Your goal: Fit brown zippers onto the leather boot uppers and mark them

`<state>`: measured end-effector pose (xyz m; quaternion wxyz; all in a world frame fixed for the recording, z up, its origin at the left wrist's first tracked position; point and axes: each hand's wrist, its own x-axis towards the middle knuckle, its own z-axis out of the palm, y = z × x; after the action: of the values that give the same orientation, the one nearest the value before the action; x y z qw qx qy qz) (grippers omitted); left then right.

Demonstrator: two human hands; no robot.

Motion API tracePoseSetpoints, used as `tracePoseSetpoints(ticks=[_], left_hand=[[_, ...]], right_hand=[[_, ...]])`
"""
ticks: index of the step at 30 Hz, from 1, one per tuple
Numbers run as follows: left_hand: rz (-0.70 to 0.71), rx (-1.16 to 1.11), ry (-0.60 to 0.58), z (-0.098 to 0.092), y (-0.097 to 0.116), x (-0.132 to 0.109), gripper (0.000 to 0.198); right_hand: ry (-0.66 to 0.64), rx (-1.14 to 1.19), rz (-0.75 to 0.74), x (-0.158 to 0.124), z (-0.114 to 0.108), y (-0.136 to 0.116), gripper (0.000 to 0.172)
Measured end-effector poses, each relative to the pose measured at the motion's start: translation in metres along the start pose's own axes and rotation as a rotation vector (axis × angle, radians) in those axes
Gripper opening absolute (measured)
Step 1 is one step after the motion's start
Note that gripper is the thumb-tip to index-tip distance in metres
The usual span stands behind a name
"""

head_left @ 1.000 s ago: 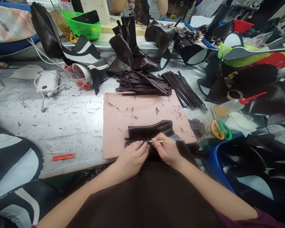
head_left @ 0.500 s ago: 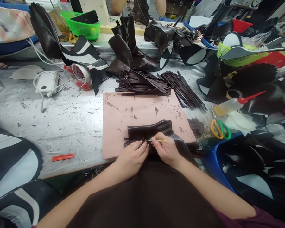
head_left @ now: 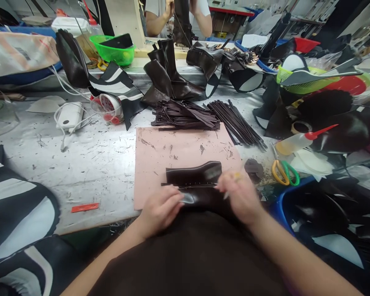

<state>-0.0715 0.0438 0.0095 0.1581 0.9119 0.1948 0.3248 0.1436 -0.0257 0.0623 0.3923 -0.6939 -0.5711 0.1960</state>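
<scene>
A dark brown leather boot upper [head_left: 194, 173] lies on its side across the front of the pink board [head_left: 185, 144]. Along its middle runs an opening edge with small pale marks. My left hand [head_left: 163, 207] has its thumb and fingers closed on the upper near that edge's left end. Smeared by motion, my right hand [head_left: 240, 197] is at the upper's right end, its fingers closed round a thin white-and-yellow pen-like tool [head_left: 226, 195]. The tool's pale tip points down toward the leather. My hands partly cover the near side of the upper.
Dark leather strips [head_left: 186, 115] are heaped behind the board, with finished-looking boot uppers [head_left: 166, 78] beyond. Scissors [head_left: 285, 172] and a red-nozzled bottle [head_left: 296, 143] lie right, above a blue bin [head_left: 279, 205]. An orange-red strip [head_left: 85, 207] lies left. Another person's arms [head_left: 156, 22] show behind.
My right hand has moved right, away from my left hand, with the tool still in it. My left hand has shifted slightly left and down. More of the upper's edge now shows between them.
</scene>
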Motion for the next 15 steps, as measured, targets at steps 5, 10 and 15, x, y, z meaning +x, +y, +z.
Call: tracePoseSetpoints(ticks=[5, 10, 15], left_hand=[[-0.548, 0.085, -0.012, -0.009, -0.014, 0.011, 0.019], [-0.803, -0.099, -0.268, -0.006, -0.019, 0.024, 0.011], [-0.936, -0.283, -0.293, -0.006, -0.015, 0.023, 0.013]], right_hand=[[-0.113, -0.462, 0.348, 0.047, -0.045, 0.043, 0.018], [-0.092, -0.338, 0.250, 0.059, -0.026, 0.073, 0.025], [-0.237, -0.098, 0.268, 0.032, -0.011, 0.068, 0.019]])
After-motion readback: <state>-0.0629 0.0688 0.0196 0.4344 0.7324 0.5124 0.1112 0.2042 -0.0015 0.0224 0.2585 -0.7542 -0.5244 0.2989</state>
